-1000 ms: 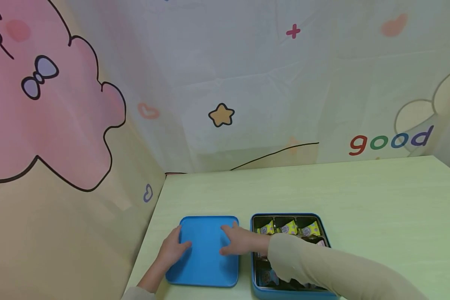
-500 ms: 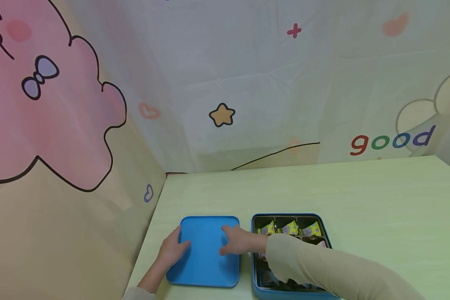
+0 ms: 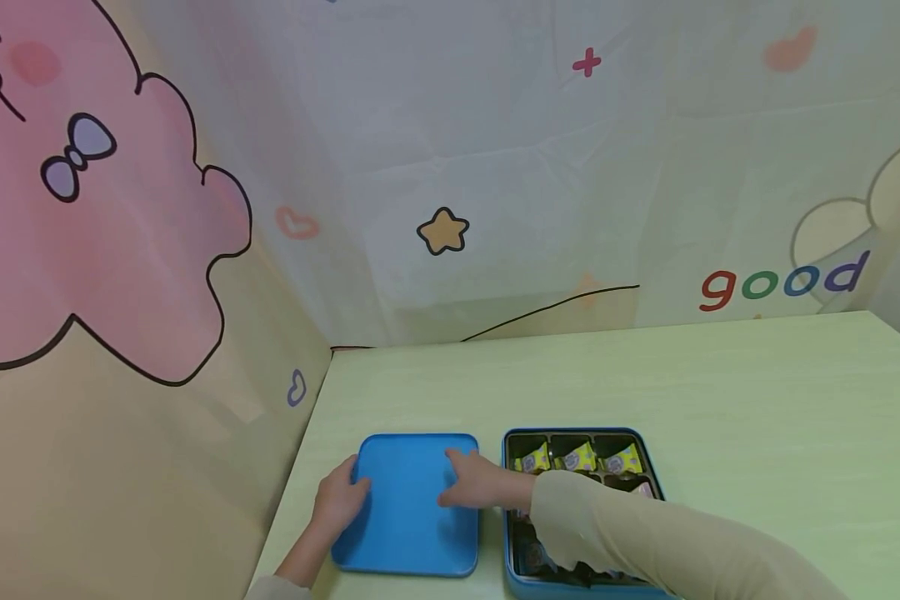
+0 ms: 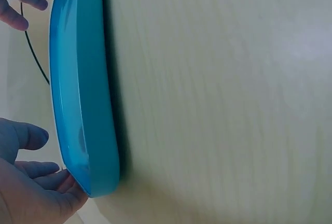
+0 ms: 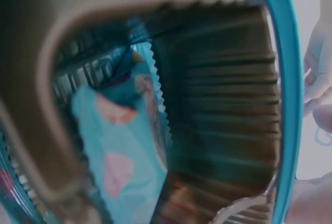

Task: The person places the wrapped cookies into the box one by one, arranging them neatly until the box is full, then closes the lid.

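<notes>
A shallow blue lid [image 3: 412, 517] lies on the table, left of a blue box [image 3: 508, 533]. My left hand [image 3: 339, 500] is at the lid's left edge. In the left wrist view its fingers [image 4: 57, 182] touch the lid's rim at one corner, while the thumb stands apart. Over the lid's right side is my right hand [image 3: 480, 483], thumb and index finger extended and nothing held; whether it touches the lid is unclear. Inside the box, a black divided tray holds yellow wrapped sweets [image 3: 576, 457]. A blue packet with pink spots [image 5: 124, 146] sits in one compartment.
The right sleeve [image 3: 645, 525] crosses over the box and hides much of its contents. A pale green table [image 3: 757, 417] extends to the right. Printed cloth [image 3: 495, 167] hangs at the back and left side.
My left hand has shifted slightly left, and its thumb has drawn back toward the lid's left edge. The right hand, lid and box look almost unmoved.
</notes>
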Demonstrator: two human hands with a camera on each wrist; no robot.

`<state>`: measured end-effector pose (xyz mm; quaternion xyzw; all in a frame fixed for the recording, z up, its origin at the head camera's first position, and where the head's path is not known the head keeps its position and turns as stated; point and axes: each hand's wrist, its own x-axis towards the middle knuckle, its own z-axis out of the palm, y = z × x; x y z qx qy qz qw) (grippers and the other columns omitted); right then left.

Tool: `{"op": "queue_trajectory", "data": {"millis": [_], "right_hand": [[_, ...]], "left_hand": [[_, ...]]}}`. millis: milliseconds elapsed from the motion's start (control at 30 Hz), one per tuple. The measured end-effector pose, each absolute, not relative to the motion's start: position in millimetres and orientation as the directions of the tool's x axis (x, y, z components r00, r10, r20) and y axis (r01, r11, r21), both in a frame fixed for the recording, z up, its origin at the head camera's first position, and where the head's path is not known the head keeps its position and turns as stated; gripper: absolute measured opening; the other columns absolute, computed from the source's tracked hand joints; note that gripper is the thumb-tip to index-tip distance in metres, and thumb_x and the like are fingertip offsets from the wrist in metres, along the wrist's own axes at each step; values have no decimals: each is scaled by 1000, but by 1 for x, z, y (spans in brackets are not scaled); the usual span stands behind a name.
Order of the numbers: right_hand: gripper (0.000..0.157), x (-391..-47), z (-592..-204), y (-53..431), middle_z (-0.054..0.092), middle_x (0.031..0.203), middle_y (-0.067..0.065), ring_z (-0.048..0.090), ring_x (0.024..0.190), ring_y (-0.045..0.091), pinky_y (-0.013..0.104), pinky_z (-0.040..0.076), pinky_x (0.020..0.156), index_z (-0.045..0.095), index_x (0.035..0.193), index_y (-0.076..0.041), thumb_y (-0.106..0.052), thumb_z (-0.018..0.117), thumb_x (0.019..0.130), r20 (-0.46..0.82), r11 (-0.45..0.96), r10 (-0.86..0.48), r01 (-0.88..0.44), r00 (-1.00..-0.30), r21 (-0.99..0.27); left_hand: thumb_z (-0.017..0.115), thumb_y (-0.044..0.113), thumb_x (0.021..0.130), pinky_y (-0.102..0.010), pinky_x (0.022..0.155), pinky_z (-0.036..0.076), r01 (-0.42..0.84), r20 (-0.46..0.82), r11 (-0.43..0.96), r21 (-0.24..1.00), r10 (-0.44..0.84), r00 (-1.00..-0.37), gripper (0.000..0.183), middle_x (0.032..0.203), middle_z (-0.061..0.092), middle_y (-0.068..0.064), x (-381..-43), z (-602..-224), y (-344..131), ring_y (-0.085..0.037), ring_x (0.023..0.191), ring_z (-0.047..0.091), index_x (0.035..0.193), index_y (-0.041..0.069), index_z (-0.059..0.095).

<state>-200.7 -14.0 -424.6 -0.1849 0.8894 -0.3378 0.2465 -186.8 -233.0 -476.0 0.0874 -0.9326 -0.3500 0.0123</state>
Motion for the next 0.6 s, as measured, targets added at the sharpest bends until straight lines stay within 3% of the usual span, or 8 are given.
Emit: {"op": "queue_trajectory", "data": {"millis": [400, 600], "right_hand": [[78, -203, -428, -15, 36, 134, 26, 36, 122, 39, 51, 37, 96, 26, 136, 3, -18, 69, 74, -282, 668, -452, -112, -846, -736], [83, -203, -428, -15, 31, 137, 26, 33, 124, 40, 52, 35, 98, 20, 138, 3, -13, 68, 74, -253, 630, -433, -89, -865, -772]], "left_hand": [[45, 1, 79, -49, 83, 47, -182, 28, 724, 666, -267, -963, 41, 114, 56, -24, -188, -478, -237, -38, 101, 56, 118, -8, 52], [44, -2, 79, -47, 78, 49, -186, 40, 701, 688, -293, -955, 39, 113, 57, -23, -188, -477, -239, -36, 98, 58, 117, -7, 53]]}}
